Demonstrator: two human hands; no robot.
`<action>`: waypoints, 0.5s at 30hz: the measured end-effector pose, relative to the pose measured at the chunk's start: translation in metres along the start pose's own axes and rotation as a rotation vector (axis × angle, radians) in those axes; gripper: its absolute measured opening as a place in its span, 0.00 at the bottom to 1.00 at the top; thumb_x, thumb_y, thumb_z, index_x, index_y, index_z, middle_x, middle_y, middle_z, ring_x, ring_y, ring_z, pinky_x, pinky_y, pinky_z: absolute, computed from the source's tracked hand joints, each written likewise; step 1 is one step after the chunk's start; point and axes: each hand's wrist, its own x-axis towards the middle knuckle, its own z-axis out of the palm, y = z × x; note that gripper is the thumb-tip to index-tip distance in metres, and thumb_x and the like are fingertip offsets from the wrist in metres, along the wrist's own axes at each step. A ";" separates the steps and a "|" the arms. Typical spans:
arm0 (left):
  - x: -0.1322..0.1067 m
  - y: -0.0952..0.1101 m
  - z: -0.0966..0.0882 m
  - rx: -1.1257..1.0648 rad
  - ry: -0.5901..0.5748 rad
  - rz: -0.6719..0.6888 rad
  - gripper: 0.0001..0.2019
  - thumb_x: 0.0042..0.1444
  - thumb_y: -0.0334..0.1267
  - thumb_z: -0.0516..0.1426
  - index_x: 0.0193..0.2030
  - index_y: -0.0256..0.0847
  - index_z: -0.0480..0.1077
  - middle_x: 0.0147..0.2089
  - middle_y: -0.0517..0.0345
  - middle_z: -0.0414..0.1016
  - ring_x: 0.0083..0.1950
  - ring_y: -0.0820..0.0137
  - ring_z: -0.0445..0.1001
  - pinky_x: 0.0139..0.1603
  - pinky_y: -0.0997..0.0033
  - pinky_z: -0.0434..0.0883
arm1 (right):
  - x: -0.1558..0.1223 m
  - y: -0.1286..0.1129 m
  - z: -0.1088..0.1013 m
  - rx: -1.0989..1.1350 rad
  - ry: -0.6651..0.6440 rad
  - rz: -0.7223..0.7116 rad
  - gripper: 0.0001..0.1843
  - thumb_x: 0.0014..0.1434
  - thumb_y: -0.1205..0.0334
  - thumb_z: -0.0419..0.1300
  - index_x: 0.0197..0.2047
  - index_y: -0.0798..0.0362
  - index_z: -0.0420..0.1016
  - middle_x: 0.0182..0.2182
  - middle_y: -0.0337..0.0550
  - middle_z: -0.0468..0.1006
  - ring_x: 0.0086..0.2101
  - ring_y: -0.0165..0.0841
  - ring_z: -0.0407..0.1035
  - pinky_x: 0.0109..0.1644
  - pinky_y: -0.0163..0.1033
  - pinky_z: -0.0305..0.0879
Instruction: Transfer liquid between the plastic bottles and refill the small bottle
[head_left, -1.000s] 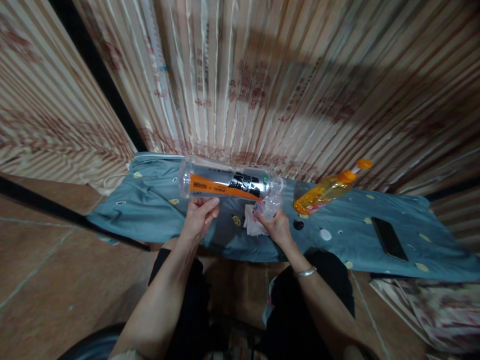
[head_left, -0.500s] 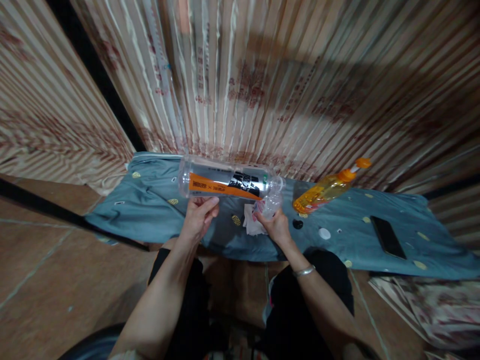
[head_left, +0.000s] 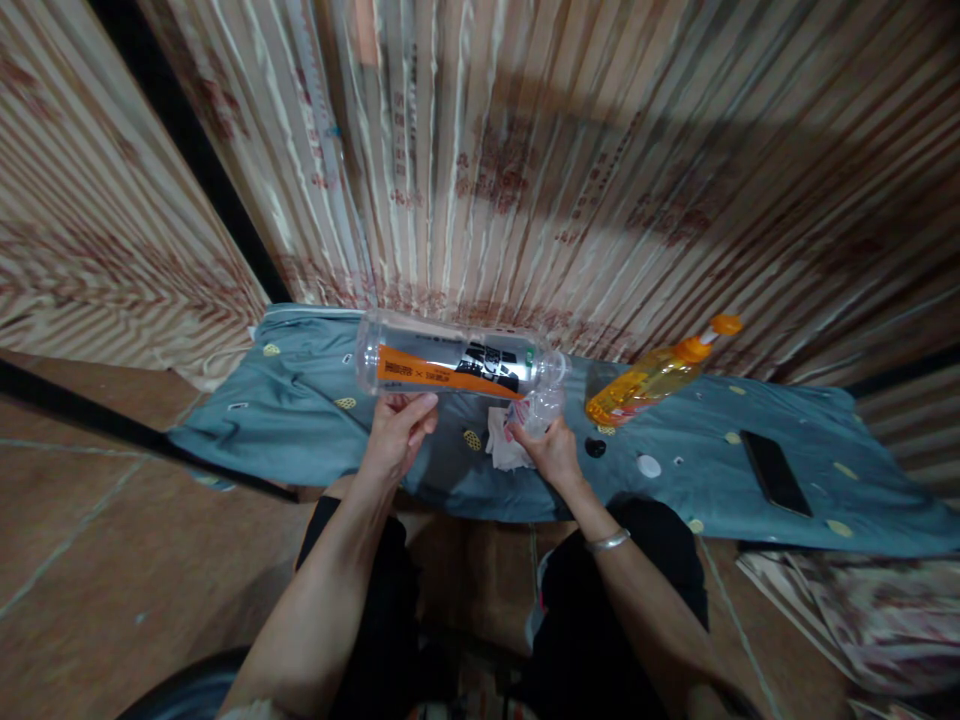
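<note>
My left hand (head_left: 399, 432) is closed at the near side of a large clear plastic bottle (head_left: 450, 362), near its base. The bottle lies sideways, its orange, silver and black label facing up and its neck pointing right. My right hand (head_left: 556, 452) is wrapped round a smaller clear plastic bottle (head_left: 543, 404) with a pink-and-white label. The small bottle's upper end is by the large one's neck; whether the mouths touch I cannot tell. Beneath my right hand lies a crumpled white tissue (head_left: 501, 442). Just right of it are a black cap (head_left: 595, 448) and a white cap (head_left: 649, 467).
An orange pump bottle (head_left: 646, 385) with yellow-orange liquid leans at the right. Farther right lies a dark phone (head_left: 775, 473). Everything rests on a narrow surface under a blue-green cloth (head_left: 697, 500). A striped curtain (head_left: 480, 180) hangs behind, beside a black pole (head_left: 195, 150).
</note>
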 end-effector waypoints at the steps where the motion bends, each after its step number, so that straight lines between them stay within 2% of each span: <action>1: 0.000 0.000 0.000 0.001 0.000 0.000 0.19 0.38 0.44 0.74 0.22 0.40 0.68 0.13 0.70 0.58 0.13 0.84 0.48 0.13 0.82 0.42 | 0.000 0.000 0.000 0.000 0.000 0.000 0.37 0.55 0.48 0.75 0.60 0.62 0.73 0.46 0.62 0.88 0.49 0.57 0.84 0.51 0.51 0.79; 6: -0.001 0.000 0.000 0.001 0.005 0.000 0.18 0.38 0.43 0.73 0.23 0.40 0.68 0.14 0.70 0.59 0.14 0.84 0.50 0.14 0.83 0.43 | 0.000 -0.001 -0.002 -0.005 -0.010 -0.015 0.37 0.55 0.45 0.74 0.59 0.60 0.73 0.46 0.61 0.88 0.48 0.56 0.84 0.50 0.52 0.80; 15: -0.001 0.000 0.000 0.000 0.007 0.001 0.20 0.38 0.45 0.75 0.22 0.40 0.68 0.13 0.70 0.58 0.13 0.84 0.50 0.14 0.84 0.44 | -0.001 -0.002 -0.002 0.024 -0.012 -0.002 0.37 0.55 0.48 0.74 0.61 0.60 0.72 0.47 0.61 0.88 0.50 0.56 0.83 0.53 0.54 0.79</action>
